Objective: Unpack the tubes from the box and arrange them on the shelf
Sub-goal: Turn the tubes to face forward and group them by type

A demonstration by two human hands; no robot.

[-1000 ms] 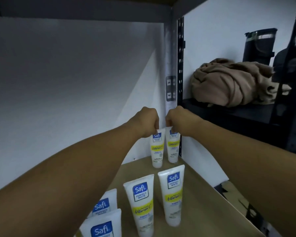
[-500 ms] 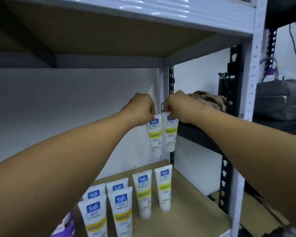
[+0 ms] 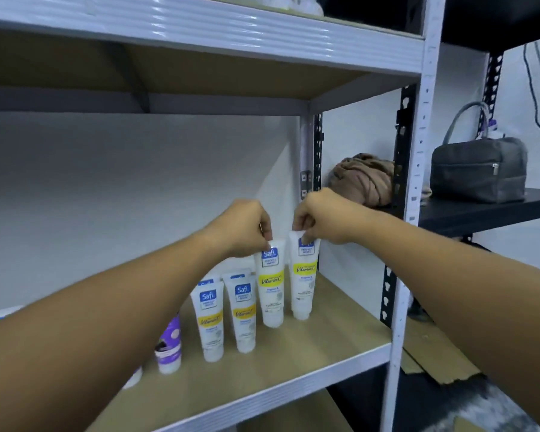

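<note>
Pinching the crimped tops of two Safi tubes—left hand [image 3: 247, 227] on one tube [image 3: 270, 283], right hand [image 3: 320, 218] on the other [image 3: 303, 275]—the person held both upright on the shelf [image 3: 293, 363], best released only once the caps sat flat, level beside the standing tubes [image 3: 225, 316].

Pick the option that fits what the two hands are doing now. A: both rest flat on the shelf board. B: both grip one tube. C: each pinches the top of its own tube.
C: the left hand pinches the left tube and the right hand pinches the right tube.
</note>
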